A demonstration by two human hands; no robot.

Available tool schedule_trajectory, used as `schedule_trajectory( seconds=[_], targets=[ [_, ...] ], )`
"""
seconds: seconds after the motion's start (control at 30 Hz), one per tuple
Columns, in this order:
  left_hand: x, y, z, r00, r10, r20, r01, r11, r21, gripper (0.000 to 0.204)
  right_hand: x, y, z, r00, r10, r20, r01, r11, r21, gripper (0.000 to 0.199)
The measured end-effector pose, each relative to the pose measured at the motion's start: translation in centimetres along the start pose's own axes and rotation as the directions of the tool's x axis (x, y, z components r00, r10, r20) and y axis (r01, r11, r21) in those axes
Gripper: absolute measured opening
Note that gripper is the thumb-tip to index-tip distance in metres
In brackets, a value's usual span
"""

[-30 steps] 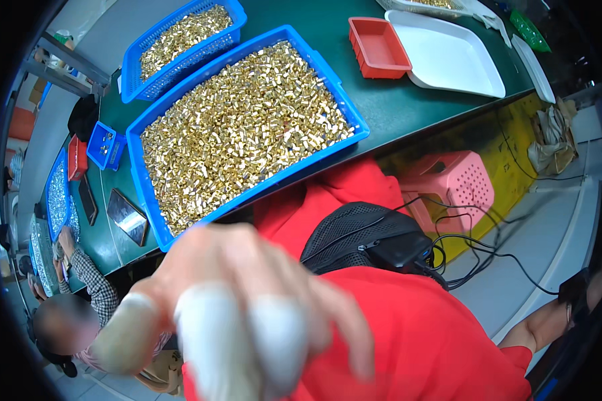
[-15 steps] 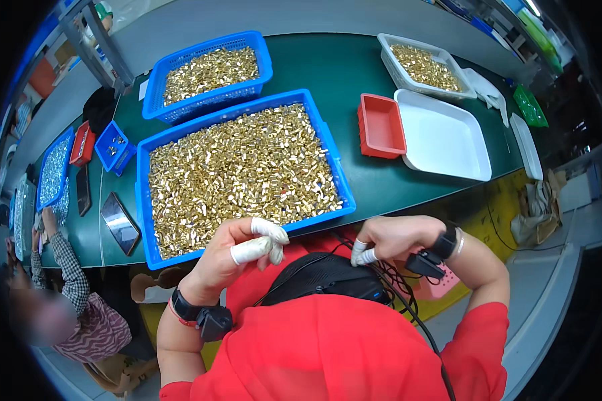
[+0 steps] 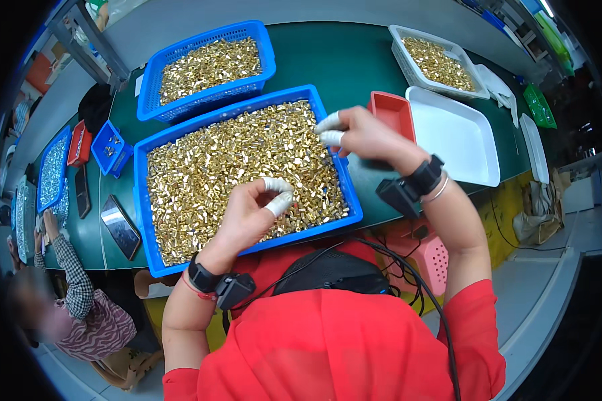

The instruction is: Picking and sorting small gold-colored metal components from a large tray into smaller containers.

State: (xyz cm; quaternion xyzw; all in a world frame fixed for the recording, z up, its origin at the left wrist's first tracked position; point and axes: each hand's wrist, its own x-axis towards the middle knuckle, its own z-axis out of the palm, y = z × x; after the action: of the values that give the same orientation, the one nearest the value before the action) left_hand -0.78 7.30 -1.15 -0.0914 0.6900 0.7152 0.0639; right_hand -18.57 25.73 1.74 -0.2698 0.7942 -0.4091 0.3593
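A large blue tray [image 3: 354, 198] heaped with small brass-coloured metal parts [image 3: 227, 157] lies before me. My left hand [image 3: 246, 217] is over its near right part, thumb and forefinger curled into a ring with tips pinched together. Whatever that pinch holds is too small to make out. White finger cots cover these fingertips. Over the tray's right rim reaches my right hand [image 3: 368, 137], two white-capped fingers stretched left and slightly apart. I see nothing between them. The red tray [image 3: 393, 115] sits just behind this hand, partly hidden by it.
A blue basket [image 3: 211, 100] and a white basket [image 3: 476, 88], both with brass-coloured parts, stand farther back. A white tray [image 3: 451, 137] is at right. Leftward are a small blue bin [image 3: 110, 148], a phone [image 3: 120, 226] and another person's arm [image 3: 72, 267]. Cables [image 3: 408, 274] cross my lap.
Both hands have moved forward from near my lap. The left is now over the brass-coloured parts; the right has swung up to the large tray's right rim.
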Motion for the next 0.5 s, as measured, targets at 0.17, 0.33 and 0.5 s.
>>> schedule_trajectory(
  seconds=[0.17, 0.33, 0.5],
  targets=[
    [1.4, -1.5, -0.5, 0.949, 0.313, -0.047, -0.249, 0.830, 0.499, 0.025, 0.9, 1.8, 5.4, 0.984, -0.170, -0.058, 0.096, 0.773, -0.627, 0.032],
    [0.6, -1.9, -1.1, 0.943, 0.319, -0.096, -0.199, 0.769, 0.608, 0.032, 0.6, 1.6, 8.8, 0.933, -0.360, 0.010, 0.284, 0.718, -0.636, 0.021],
    [-2.1, -1.7, -3.1, 0.900, 0.388, -0.199, -0.166, 0.725, 0.668, 0.033, 1.7, -0.2, 7.1, 0.926, -0.349, 0.142, 0.367, 0.752, -0.547, 0.022]
  ],
)
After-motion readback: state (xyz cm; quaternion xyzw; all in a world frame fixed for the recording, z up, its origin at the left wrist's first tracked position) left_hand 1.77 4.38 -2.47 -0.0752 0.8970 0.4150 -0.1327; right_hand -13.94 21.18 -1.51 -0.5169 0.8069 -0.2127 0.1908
